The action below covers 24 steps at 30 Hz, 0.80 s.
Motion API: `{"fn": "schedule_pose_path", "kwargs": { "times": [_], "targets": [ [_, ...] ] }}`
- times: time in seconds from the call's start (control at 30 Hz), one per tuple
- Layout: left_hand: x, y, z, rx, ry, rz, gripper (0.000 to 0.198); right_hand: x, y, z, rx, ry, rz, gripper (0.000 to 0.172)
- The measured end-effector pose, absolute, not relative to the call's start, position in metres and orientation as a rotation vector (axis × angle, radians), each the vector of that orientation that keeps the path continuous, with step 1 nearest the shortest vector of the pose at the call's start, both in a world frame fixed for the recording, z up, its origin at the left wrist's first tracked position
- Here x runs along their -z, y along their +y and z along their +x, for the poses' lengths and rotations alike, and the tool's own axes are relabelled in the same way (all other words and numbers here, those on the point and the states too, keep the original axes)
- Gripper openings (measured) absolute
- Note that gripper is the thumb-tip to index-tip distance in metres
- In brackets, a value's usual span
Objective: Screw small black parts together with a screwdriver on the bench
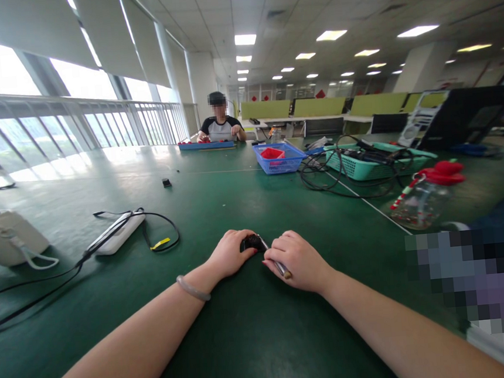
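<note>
My left hand (232, 252), with a pale bangle (193, 289) on its wrist, is closed around a small black part (251, 242) on the green tabletop (256, 341). Its fingers cover much of the part, so its kind does not show. In my right hand (300, 260) is a slim metal tool like a screwdriver or pen (280, 267), gripped between thumb and fingers. The tool's thin far end points at the black part and reaches its right side; whether the two touch I cannot tell.
To the left lie a white power bank-like block (121, 233), black cables (82, 262) and a cream case (6, 234). Ahead are a small black piece (167, 183), a blue basket (278, 164) and a green basket (356, 171). A red-lidded jar (425, 200) stands right. A person (220, 124) sits opposite.
</note>
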<state>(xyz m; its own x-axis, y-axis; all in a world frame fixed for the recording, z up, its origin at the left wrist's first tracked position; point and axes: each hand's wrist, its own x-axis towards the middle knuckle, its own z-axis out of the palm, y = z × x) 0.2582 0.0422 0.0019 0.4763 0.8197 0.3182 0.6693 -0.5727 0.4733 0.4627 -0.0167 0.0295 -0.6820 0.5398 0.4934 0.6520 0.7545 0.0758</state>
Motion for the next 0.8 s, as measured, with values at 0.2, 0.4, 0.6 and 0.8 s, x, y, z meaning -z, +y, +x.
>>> {"fn": "schedule_pose_path", "kwargs": {
  "times": [0.2, 0.4, 0.6, 0.8],
  "targets": [
    [0.0001, 0.043, 0.2575, -0.771, 1.266, 2.445, 0.032, -0.0299, -0.0204, 0.4627, 0.346, -2.502, -0.773, 0.024],
    [0.0, 0.0427, 0.2574, -0.769, 1.261, 2.44, 0.033, -0.0295, -0.0217, 0.4628, 0.346, -2.506, -0.732, 0.025],
    [-0.001, 0.0423, 0.2579, -0.757, 1.276, 2.438, 0.033, -0.0287, -0.0207, 0.4626, 0.363, -2.496, -0.716, 0.025],
    [-0.0004, 0.0425, 0.2575, -0.762, 1.279, 2.451, 0.033, -0.0274, -0.0202, 0.4627, 0.362, -2.476, -0.682, 0.025]
  ]
}}
